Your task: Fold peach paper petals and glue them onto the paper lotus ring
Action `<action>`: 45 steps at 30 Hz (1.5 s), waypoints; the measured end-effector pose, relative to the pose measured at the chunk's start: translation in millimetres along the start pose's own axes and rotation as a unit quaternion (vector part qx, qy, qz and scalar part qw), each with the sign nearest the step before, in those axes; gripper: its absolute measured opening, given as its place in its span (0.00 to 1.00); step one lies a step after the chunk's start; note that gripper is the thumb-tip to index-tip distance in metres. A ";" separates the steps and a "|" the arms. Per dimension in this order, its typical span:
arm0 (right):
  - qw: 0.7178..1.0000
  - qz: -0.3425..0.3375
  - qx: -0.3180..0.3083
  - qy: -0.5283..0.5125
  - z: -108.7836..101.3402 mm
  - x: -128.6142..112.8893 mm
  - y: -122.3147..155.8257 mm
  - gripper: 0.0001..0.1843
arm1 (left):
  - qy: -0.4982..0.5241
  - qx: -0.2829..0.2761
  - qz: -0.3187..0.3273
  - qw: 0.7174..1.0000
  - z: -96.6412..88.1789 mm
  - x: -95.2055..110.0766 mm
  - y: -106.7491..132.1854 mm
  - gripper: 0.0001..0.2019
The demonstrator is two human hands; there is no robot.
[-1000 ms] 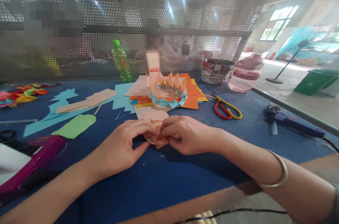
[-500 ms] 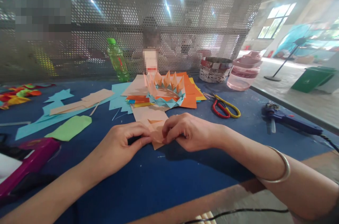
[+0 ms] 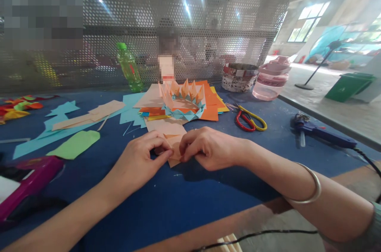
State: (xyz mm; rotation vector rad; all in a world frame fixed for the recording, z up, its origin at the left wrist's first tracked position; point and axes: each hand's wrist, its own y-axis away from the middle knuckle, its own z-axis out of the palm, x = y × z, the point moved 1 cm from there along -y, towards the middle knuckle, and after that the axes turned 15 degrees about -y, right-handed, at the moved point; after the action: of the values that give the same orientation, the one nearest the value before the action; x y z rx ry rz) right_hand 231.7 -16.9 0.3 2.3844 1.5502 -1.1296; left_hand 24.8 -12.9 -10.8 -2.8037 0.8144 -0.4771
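Observation:
Both my hands work together at the front of the blue table. My left hand and my right hand pinch a small folded piece of peach paper from either side, and my fingers hide part of it. Beneath it lies a flat peach sheet. Just beyond, a spiky folded-paper crown in peach and teal rests on a stack of orange paper.
Red-and-yellow scissors and a blue glue gun lie to the right. Teal and green paper cutouts cover the left, beside a magenta tool. A green bottle and a perforated metal screen stand behind.
My left fingers have curled higher onto the folded paper, and both hands have drawn closer together. The whole scene has drifted slightly left and up in the view.

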 end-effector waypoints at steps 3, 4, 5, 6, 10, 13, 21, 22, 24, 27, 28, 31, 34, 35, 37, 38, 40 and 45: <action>1.000 -0.006 0.001 -0.004 -0.2 -0.6 0.0 0.22 | -0.004 -0.005 -0.004 1.000 0.9 -0.1 -0.4 0.08; 1.000 -0.008 0.002 -0.006 -0.2 -0.9 0.0 0.22 | -0.002 -0.006 -0.004 1.000 1.1 0.0 -0.5 0.08; 1.000 -0.010 0.003 -0.007 -0.2 -1.3 0.0 0.22 | 0.001 -0.007 -0.006 1.000 1.2 0.0 -0.6 0.08; 1.000 -0.010 0.005 -0.008 -0.3 -1.8 -0.1 0.22 | 0.004 -0.009 -0.009 1.000 1.3 0.0 -0.7 0.08; 1.000 -0.005 0.006 -0.009 -0.5 -3.3 -0.4 0.22 | 0.007 -0.018 -0.022 1.000 1.9 0.0 -1.8 0.08; 1.000 -0.005 0.005 -0.005 -0.6 -3.7 -0.3 0.22 | 0.001 -0.017 -0.024 1.000 2.3 -0.3 -2.6 0.08; 1.000 0.001 0.005 -0.007 -0.7 -3.2 0.2 0.21 | 0.004 -0.011 -0.018 1.000 3.8 -0.8 -2.6 0.08; 1.000 0.001 0.008 -0.007 -0.3 -2.7 0.1 0.21 | 0.006 -0.011 -0.017 1.000 3.8 -0.7 -2.7 0.07; 1.000 0.000 0.018 -0.010 0.6 -1.4 0.1 0.22 | 0.011 -0.009 -0.013 1.000 3.7 -0.2 -2.8 0.07; 1.000 0.004 0.021 -0.009 2.2 0.4 0.4 0.27 | 0.007 -0.010 -0.012 1.000 3.1 0.7 -2.9 0.06; 1.000 0.004 0.016 -0.008 2.6 0.7 0.5 0.28 | 0.002 -0.011 -0.014 1.000 2.9 1.0 -2.9 0.06; 1.000 0.003 -0.003 -0.006 3.2 0.4 0.9 0.29 | -0.012 -0.017 -0.021 1.000 2.4 1.5 -2.4 0.07; 1.000 0.009 -0.010 0.002 2.9 -0.8 0.8 0.29 | -0.023 -0.011 -0.019 1.000 1.9 1.2 -1.6 0.08; 1.000 0.011 -0.011 0.003 2.8 -1.1 0.8 0.28 | -0.025 -0.008 -0.018 1.000 1.9 0.9 -1.3 0.09; 1.000 0.014 -0.011 0.000 2.7 -1.4 0.8 0.29 | -0.030 -0.004 -0.014 0.999 1.9 0.3 -0.7 0.09; 1.000 0.015 -0.011 -0.002 2.8 -1.4 0.9 0.29 | -0.033 -0.002 -0.014 0.999 2.0 -0.1 -0.5 0.09; 1.000 0.016 -0.010 -0.005 3.1 -1.3 1.1 0.29 | -0.038 0.000 -0.014 0.999 2.2 -0.8 -0.2 0.09; 1.000 0.020 -0.009 0.001 3.7 -2.2 1.4 0.29 | -0.062 0.003 -0.022 0.998 2.8 -3.1 0.0 0.09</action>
State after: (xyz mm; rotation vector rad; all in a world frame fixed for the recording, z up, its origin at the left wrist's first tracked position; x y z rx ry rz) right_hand 230.4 -20.8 -1.4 2.3950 1.4999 -1.1021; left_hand 23.2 -11.0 -14.2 -2.8177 0.7247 -0.3095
